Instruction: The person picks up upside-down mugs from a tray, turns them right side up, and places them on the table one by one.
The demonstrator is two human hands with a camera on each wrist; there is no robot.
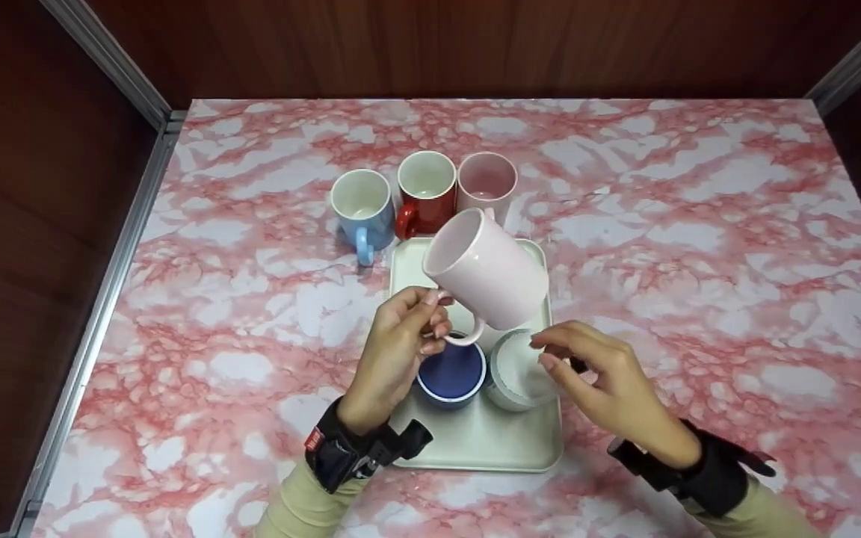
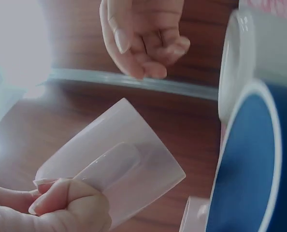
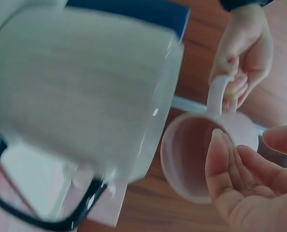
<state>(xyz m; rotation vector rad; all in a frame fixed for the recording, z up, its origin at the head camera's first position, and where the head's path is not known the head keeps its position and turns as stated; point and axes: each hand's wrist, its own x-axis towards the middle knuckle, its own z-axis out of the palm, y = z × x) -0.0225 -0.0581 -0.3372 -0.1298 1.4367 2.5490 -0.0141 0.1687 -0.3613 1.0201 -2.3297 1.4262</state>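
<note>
The left hand (image 1: 399, 332) pinches the pink mug (image 1: 486, 276) by its handle, tipped with its mouth up and away from the fingers, above the tray (image 1: 475, 441), while the right hand (image 1: 602, 373), fingers loose and empty, waits just beside the mug's base.

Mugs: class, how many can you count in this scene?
6. Light blue mug, red mug and pink mug behind the tray; dark blue mug and white mug on it; one held pink mug.
</note>
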